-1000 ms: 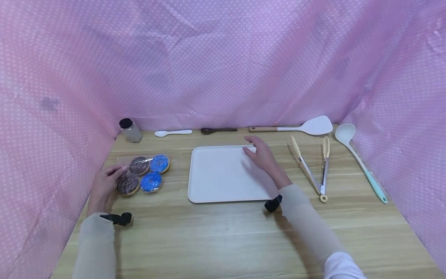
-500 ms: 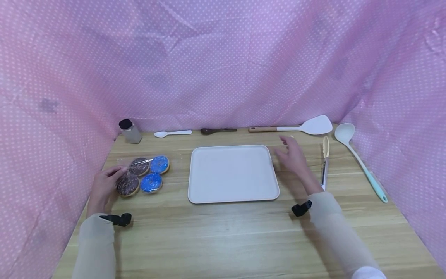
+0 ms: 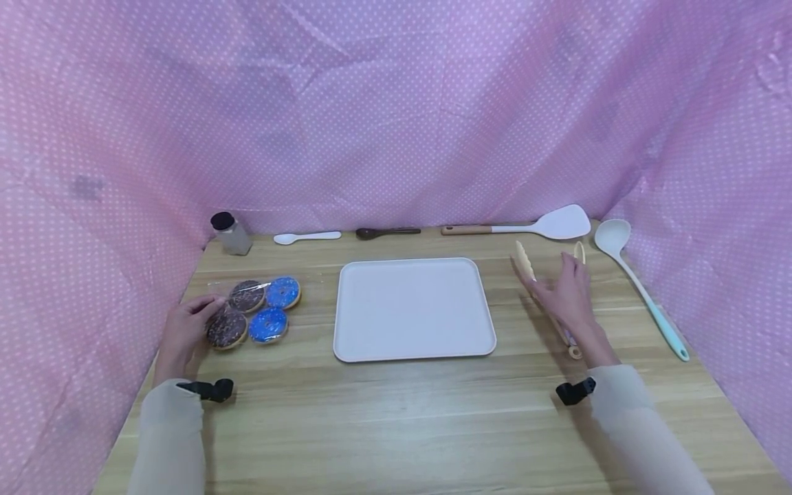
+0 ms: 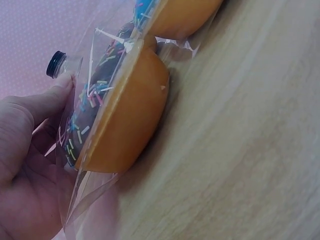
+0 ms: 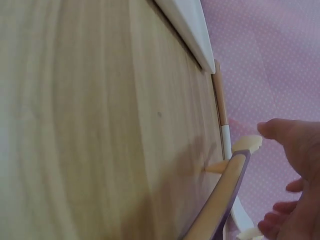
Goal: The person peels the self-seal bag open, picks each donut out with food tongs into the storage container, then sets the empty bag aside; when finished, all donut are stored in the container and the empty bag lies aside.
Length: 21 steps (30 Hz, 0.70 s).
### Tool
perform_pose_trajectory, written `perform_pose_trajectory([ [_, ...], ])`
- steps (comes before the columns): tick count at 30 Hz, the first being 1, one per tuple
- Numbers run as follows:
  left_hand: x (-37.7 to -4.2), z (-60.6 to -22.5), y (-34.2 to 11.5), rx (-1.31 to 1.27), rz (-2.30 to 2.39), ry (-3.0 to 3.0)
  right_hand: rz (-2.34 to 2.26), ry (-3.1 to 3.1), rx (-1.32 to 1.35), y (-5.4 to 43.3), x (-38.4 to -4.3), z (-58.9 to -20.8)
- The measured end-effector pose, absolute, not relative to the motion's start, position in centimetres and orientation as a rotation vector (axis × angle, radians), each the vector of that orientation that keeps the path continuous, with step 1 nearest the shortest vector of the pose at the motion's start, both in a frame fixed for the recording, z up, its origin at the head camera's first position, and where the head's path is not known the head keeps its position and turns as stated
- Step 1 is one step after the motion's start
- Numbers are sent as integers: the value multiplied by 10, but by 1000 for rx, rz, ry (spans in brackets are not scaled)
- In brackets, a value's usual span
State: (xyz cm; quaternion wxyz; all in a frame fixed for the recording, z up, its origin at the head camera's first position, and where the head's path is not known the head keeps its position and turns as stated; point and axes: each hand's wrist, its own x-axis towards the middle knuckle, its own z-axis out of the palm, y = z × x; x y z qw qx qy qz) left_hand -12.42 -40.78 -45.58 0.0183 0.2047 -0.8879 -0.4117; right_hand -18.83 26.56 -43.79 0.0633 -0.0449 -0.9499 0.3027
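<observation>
At the left of the table lies a clear plastic bag (image 4: pixel 95 57) of sprinkled toy donuts, with a brown donut (image 3: pixel 227 328) and a blue donut (image 3: pixel 269 324) in the front row. My left hand (image 3: pixel 183 331) pinches the bag's left edge, thumb on top in the left wrist view. Over on the right, my right hand (image 3: pixel 569 295) reaches across a pair of spread tongs (image 3: pixel 524 260) with cream tips. Its thumb and fingers are parted above the tong arms (image 5: pixel 220 197), and it covers part of them in the head view.
A white tray (image 3: pixel 414 309) lies mid-table. Along the back are a black-capped jar (image 3: pixel 234 237), a white spoon (image 3: pixel 308 236), a dark spoon (image 3: pixel 388 232) and a white spatula (image 3: pixel 559 223). A ladle (image 3: pixel 646 295) lies at the right, near the pink dotted cloth (image 3: pixel 396 124).
My right hand has moved right, from above the tray's right side to over the tongs. The left hand stays at the donut bag.
</observation>
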Motion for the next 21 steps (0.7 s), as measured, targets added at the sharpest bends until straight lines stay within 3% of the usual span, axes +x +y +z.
perform_pose_trajectory([
  [7,-123,-456,-409,603,-1279,-2744,800,-2884,-310,274,-178,-445],
  [21,-123,-457,-410,588,-1296,-2741,863,-2964,-417,277,-163,-451],
])
